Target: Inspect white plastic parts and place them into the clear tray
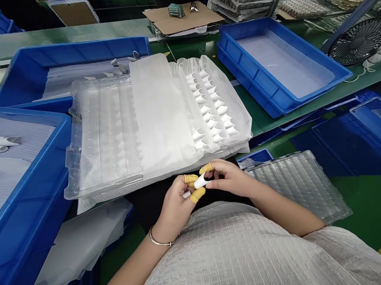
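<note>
Just in front of my body, a small white tube-shaped part (200, 182) with a scooped open end is between my hands. Yellow finger cots cover several fingertips. My left hand (176, 202) pinches the part from the left, and a second bit of white (187, 194) shows between its fingers; whether it is a separate part I cannot tell. My right hand (229, 179) is closed around the scooped end. Beyond them, rows of similar white parts (213, 124) rest in a clear plastic tray (72, 173), partly covered by a white sheet (155, 119).
Blue bins stand at the left (29, 204), back left (84, 48) and right (254, 80); the left two hold loose white parts. An empty-looking clear tray (303, 187) lies low at right. A black fan (358, 42) and cardboard (183, 22) are at the back.
</note>
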